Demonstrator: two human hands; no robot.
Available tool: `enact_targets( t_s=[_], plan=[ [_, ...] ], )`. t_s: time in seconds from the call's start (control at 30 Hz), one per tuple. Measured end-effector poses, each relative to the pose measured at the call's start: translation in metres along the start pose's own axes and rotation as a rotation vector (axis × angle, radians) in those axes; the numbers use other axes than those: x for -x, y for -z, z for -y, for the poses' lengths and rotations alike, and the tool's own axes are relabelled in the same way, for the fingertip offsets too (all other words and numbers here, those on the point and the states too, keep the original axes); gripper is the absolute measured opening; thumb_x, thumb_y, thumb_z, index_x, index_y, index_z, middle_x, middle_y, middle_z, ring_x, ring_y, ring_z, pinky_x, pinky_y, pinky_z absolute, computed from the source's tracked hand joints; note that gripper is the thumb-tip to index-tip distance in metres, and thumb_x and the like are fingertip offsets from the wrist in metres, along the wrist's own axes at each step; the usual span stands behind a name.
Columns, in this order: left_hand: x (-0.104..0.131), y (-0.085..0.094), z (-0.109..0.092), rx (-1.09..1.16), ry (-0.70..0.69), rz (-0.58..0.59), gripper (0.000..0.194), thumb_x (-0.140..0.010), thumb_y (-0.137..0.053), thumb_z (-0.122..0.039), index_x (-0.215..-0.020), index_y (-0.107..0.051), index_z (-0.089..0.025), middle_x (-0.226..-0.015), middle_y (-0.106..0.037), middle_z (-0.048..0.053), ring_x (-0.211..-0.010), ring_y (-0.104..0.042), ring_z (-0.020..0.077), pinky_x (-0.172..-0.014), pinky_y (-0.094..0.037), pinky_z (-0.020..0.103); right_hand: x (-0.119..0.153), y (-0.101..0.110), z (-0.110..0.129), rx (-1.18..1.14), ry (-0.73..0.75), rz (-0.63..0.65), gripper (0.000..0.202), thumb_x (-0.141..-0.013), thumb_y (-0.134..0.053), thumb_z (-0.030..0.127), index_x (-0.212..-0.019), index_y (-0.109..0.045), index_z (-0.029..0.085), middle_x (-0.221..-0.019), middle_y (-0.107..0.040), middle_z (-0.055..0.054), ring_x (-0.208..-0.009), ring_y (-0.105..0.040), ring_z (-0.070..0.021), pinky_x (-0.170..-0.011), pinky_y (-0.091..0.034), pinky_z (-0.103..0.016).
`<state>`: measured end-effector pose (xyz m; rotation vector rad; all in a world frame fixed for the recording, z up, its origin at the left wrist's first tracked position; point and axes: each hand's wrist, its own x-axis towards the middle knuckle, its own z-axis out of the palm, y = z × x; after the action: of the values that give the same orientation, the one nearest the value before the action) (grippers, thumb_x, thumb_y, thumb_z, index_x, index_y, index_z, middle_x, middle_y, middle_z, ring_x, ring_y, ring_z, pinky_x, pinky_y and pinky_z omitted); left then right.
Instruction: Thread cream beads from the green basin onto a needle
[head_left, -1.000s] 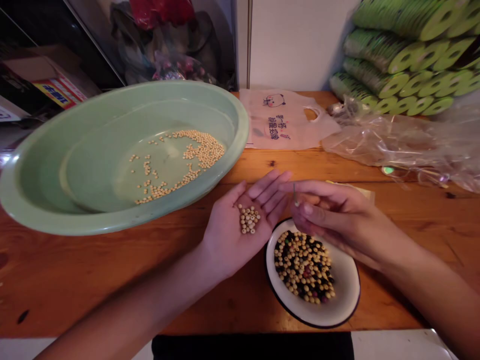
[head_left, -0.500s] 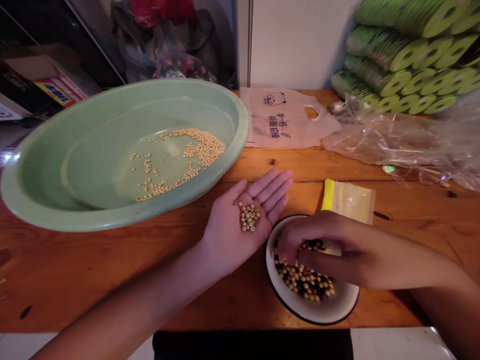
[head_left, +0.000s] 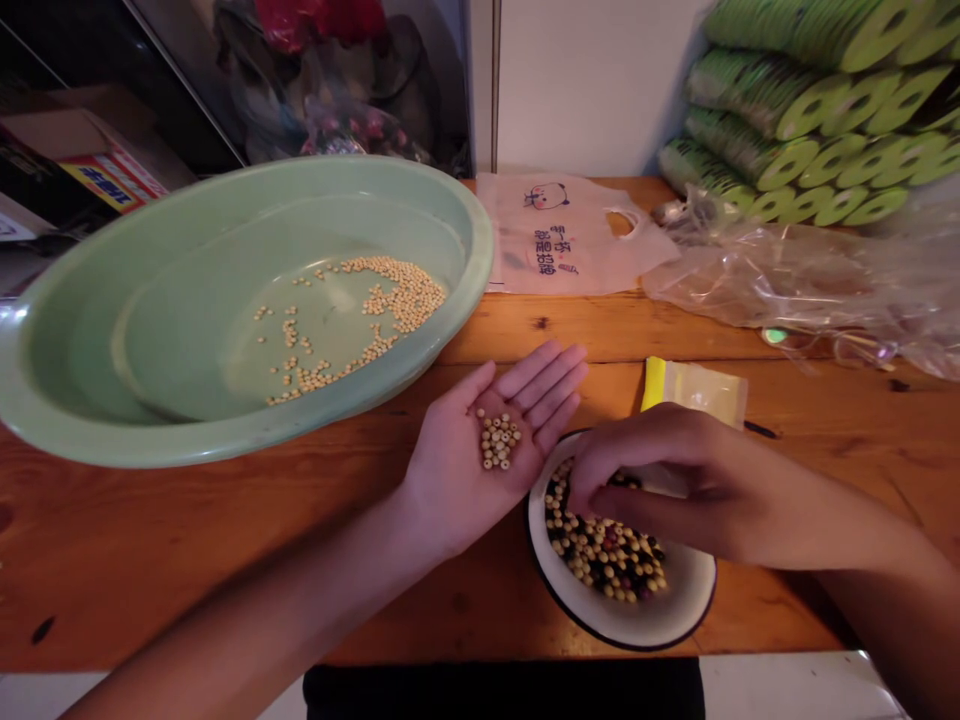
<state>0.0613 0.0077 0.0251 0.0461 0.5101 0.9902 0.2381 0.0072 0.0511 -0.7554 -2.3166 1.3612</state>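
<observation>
My left hand (head_left: 472, 460) lies palm up and open, with fingers stretched out. A small heap of pale, round beads (head_left: 498, 440) with holes rests on its palm. Over the white, dark-rimmed bowl (head_left: 694, 600) is my right hand (head_left: 667, 480), thumb and fingertips closed in a pinch. What the pinch holds, if anything, is hidden. Mixed beads (head_left: 611, 560), mostly pale and black with a few reddish ones, lie under it. At the left, a large green basin (head_left: 187, 240) stands tilted, with many pale beads (head_left: 409, 295) gathered at its lower side.
Behind the bowl lies a small clear packet (head_left: 701, 390) with a yellow edge. A printed plastic bag (head_left: 562, 250) and crumpled clear plastic (head_left: 810, 270) are farther back on the wooden table (head_left: 187, 560). Green rolls (head_left: 817, 110) are stacked at back right, a cardboard box (head_left: 90, 150) at back left.
My right hand has lifted slightly from the beads, its fingertips drawn together, and more of the bowl's contents show. My left hand stays in place with its beads.
</observation>
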Motion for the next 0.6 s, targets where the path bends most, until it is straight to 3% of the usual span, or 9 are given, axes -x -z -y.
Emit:
enact_targets(
  t_s=[0.17, 0.33, 0.47, 0.6],
  plan=[
    [0.0, -0.003, 0.001, 0.019, 0.005, -0.027, 0.044, -0.093, -0.033, -0.025, -0.122, -0.058, -0.004, -0.121, -0.066, 0.013, -0.117, -0.059, 0.0193, -0.105, -0.041, 0.03, -0.002, -0.008, -0.004, -0.014, 0.023, -0.237, 0.018, -0.084, -0.064, 0.014, -0.1, -0.068, 0.02, -0.09, -0.073, 0.004, -0.079, -0.068, -0.0058, -0.073, -0.053, -0.013],
    [0.003, -0.007, 0.003, 0.022, 0.017, -0.052, 0.046, -0.094, -0.031, -0.026, -0.123, -0.057, -0.003, -0.115, -0.069, 0.013, -0.112, -0.063, 0.0179, -0.102, -0.043, 0.028, -0.004, -0.017, -0.008, 0.319, 0.193, -0.42, 0.012, -0.083, -0.06, 0.006, -0.092, -0.066, 0.012, -0.091, -0.069, -0.003, -0.084, -0.064, -0.0076, -0.079, -0.05, -0.015],
    [0.005, -0.006, 0.004, -0.003, 0.049, -0.019, 0.045, -0.094, -0.031, -0.028, -0.121, -0.059, -0.006, -0.117, -0.068, 0.011, -0.111, -0.062, 0.0156, -0.1, -0.042, 0.025, -0.005, -0.022, -0.012, 0.516, 0.315, -0.472, 0.017, -0.084, -0.052, 0.001, -0.096, -0.063, 0.008, -0.091, -0.063, -0.01, -0.086, -0.059, -0.014, -0.075, -0.051, -0.025],
    [0.006, -0.003, 0.005, 0.008, 0.069, 0.03, 0.046, -0.095, -0.029, -0.029, -0.121, -0.059, -0.006, -0.119, -0.068, 0.01, -0.112, -0.062, 0.0142, -0.098, -0.044, 0.024, -0.004, -0.024, -0.015, 0.619, 0.339, -0.421, 0.015, -0.082, -0.05, 0.001, -0.09, -0.06, 0.008, -0.089, -0.057, -0.012, -0.079, -0.054, -0.0166, -0.066, -0.05, -0.03]
  ],
)
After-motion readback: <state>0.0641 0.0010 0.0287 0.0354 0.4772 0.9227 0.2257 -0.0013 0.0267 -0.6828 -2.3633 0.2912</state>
